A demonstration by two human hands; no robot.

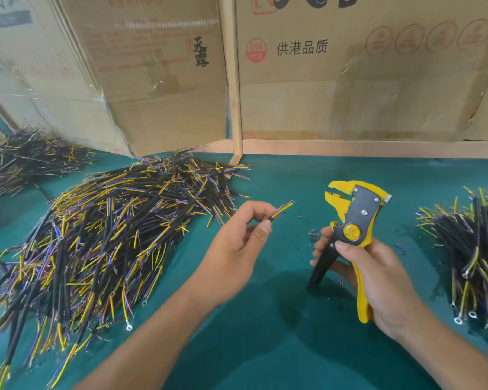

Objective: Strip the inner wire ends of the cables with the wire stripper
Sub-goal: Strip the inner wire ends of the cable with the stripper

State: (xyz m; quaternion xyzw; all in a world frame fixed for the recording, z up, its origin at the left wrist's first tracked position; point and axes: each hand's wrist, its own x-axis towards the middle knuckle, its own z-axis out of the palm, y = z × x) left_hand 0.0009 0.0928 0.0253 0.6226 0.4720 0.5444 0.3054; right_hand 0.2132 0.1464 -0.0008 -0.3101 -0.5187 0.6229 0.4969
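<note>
Your left hand (237, 237) pinches one cable (282, 211) between thumb and fingers, just behind its bared end, so the yellow and blue inner wires stick out past your fingertips toward the upper right, lifted off the mat (265, 347). Your right hand (378, 277) grips the stripper (352, 220) by its handles, thumb pressed near the round yellow pivot, fingers wrapped round the black handle; the handles stand spread and the jaws at the top are parted (the yellow head points up and to the left). The wire tips sit left of the jaws and a little lower, near them but apart, with nothing between the jaws. Small bits of cut insulation (313, 232) lie on the mat between your two hands. A big pile (110, 235) of cables spreads to the left of your left hand, a smaller pile (471, 254) lies to the right of the stripper, and another heap (26, 156) sits at the far left. Cardboard boxes (350, 66) stand behind the mat.
</note>
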